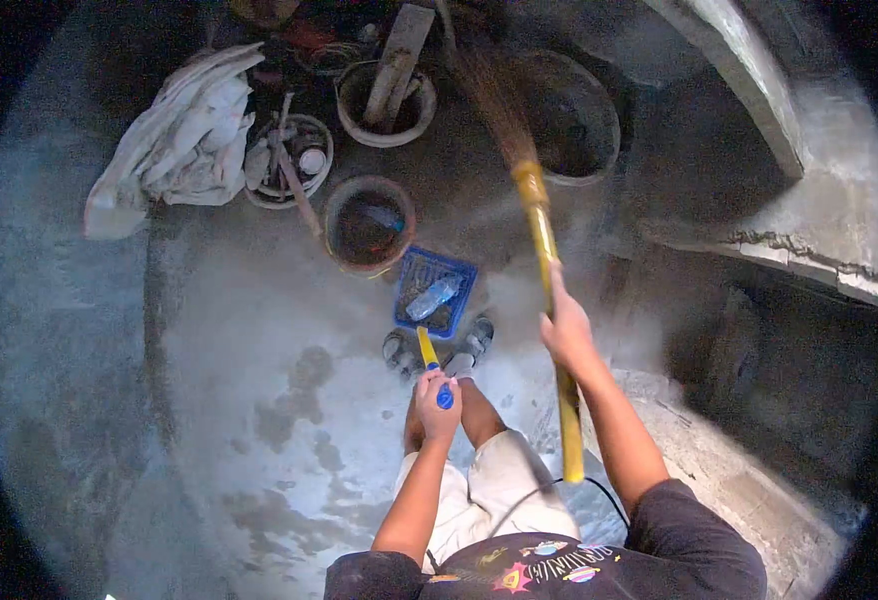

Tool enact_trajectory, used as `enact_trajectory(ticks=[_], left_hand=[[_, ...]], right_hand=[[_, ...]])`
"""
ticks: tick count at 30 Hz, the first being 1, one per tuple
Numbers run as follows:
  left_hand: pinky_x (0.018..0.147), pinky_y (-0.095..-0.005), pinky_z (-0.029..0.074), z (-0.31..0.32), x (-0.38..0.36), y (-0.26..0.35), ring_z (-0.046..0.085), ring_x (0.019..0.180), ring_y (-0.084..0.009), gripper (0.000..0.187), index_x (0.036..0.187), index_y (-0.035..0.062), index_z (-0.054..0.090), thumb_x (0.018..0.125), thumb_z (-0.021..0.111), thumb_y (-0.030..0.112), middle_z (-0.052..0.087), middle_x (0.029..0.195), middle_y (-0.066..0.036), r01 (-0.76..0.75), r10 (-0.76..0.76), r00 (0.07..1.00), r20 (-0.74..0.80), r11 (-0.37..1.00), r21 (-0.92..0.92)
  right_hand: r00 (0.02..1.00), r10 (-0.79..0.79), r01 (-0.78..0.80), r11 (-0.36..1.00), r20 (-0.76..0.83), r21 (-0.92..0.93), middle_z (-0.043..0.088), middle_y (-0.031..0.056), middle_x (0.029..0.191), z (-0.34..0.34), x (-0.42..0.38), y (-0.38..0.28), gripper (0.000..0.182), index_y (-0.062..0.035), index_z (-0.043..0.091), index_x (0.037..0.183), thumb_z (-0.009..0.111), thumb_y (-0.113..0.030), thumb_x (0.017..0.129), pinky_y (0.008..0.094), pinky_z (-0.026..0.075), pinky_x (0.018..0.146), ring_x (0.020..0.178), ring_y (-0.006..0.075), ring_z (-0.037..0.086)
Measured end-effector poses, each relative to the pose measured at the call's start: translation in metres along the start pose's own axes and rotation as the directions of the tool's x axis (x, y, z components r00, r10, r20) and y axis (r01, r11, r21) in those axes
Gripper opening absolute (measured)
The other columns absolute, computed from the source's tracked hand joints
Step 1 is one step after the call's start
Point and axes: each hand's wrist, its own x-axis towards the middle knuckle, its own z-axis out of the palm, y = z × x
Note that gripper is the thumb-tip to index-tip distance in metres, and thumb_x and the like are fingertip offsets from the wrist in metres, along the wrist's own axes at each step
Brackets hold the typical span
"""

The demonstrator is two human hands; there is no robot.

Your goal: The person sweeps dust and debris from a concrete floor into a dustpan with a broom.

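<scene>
My left hand (437,400) is closed round the yellow and blue handle of a blue dustpan (403,290). In the dustpan lie a crumpled clear plastic bottle (433,297) and dark debris. My right hand (568,325) grips the yellow handle of a broom (531,185), whose brown bristles point up and away, toward the far containers. The broom's handle end hangs down past my right forearm. Just beyond the dustpan stands a round bucket (334,225) with dark contents and something bluish inside.
Farther off are a bucket of tools (321,180), a bucket holding a board (414,130), a large dark tub (599,170) and a pile of white sacks (199,140). A concrete ledge (819,262) juts in from the right. Wet patches mark the concrete floor (229,350).
</scene>
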Motion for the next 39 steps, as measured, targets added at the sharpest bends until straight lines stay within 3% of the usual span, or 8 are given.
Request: enact_trajectory(ticks=[7,12,16,19,21,29,35,39], left_hand=[[0.082,-0.0361,0.045,0.002,-0.028,0.005,0.057,0.09,-0.0291,0.007,0.08,-0.0005,0.059,0.074,0.063,0.0,0.057,0.092,-0.015,-0.05,0.048,0.997,0.062,0.998,0.036],[0.08,-0.039,0.047,0.013,-0.037,0.011,0.059,0.088,-0.0328,0.008,0.08,-0.0004,0.06,0.074,0.064,0.003,0.058,0.09,-0.016,-0.001,0.002,1.0,-0.015,0.997,0.076],[0.081,-0.0388,0.047,0.025,-0.033,0.019,0.059,0.089,-0.0332,0.007,0.081,-0.0008,0.061,0.075,0.064,0.002,0.059,0.09,-0.017,0.054,-0.047,0.996,-0.076,0.993,0.103],[0.08,-0.0379,0.047,0.036,-0.034,0.026,0.059,0.088,-0.0303,0.006,0.082,-0.0026,0.06,0.078,0.062,0.001,0.06,0.09,-0.017,0.016,0.0,0.993,-0.119,0.992,0.128],[0.079,-0.0378,0.047,0.045,-0.039,0.032,0.059,0.087,-0.0305,0.006,0.082,-0.0027,0.06,0.078,0.062,0.002,0.059,0.09,-0.017,0.009,0.01,0.99,-0.14,0.991,0.132],[0.079,-0.0401,0.047,0.086,-0.055,0.053,0.058,0.087,-0.0334,0.006,0.085,-0.0013,0.059,0.08,0.061,0.003,0.058,0.092,-0.018,0.117,-0.057,0.941,-0.335,0.98,0.161],[0.079,-0.0403,0.046,0.124,-0.071,0.042,0.058,0.088,-0.0338,0.007,0.085,0.0,0.06,0.079,0.062,0.004,0.059,0.093,-0.017,0.048,0.018,0.967,-0.255,0.967,0.251],[0.08,-0.0401,0.046,0.133,-0.079,0.035,0.059,0.088,-0.0326,0.007,0.084,0.0007,0.061,0.079,0.062,0.004,0.06,0.093,-0.017,0.063,0.004,0.96,-0.279,0.971,0.23]], right_hand=[[0.927,0.149,-0.126,0.988,0.345,-0.089,0.061,0.0284,0.092,0.079,0.103,0.047,0.082,-0.0158,0.022,0.142,0.055,-0.003,0.068,0.0472,0.049,0.072,0.084,0.0434,0.06],[0.888,0.144,-0.09,0.986,0.437,-0.142,0.061,0.0276,0.094,0.077,-0.038,0.131,0.094,-0.0227,0.011,0.145,0.061,-0.006,0.067,0.0468,0.05,0.076,0.088,0.042,0.061],[0.695,0.247,-0.19,0.969,0.675,-0.159,0.06,0.0279,0.102,0.005,-0.166,0.159,0.094,-0.0226,0.014,0.145,0.062,-0.007,0.067,0.0451,0.048,0.081,0.093,0.0425,0.059],[0.676,0.332,-0.24,0.943,0.657,-0.229,0.059,0.0283,0.103,-0.07,-0.208,0.126,0.091,-0.0231,0.014,0.145,0.061,-0.008,0.069,0.0457,0.048,0.082,0.093,0.044,0.058],[0.805,0.299,-0.286,0.952,0.512,-0.106,0.06,0.0289,0.099,-0.099,-0.221,0.114,0.089,-0.0236,0.014,0.145,0.06,-0.008,0.07,0.0472,0.048,0.08,0.089,0.0457,0.058],[0.929,0.21,-0.212,0.977,0.305,-0.029,0.06,0.0294,0.09,-0.044,-0.096,0.207,0.086,-0.0223,0.018,0.145,0.061,-0.009,0.071,0.0489,0.048,0.071,0.083,0.0442,0.06],[0.649,0.192,-0.234,0.971,0.736,-0.046,0.059,0.0308,0.093,-0.043,-0.2,0.217,0.095,-0.0206,0.011,0.146,0.059,-0.007,0.065,0.0456,0.047,0.077,0.087,0.0428,0.059],[0.655,0.174,-0.237,0.971,0.735,-0.019,0.058,0.0327,0.095,-0.117,-0.249,0.221,0.093,-0.021,0.012,0.146,0.058,-0.006,0.067,0.0466,0.046,0.082,0.092,0.0456,0.058]])
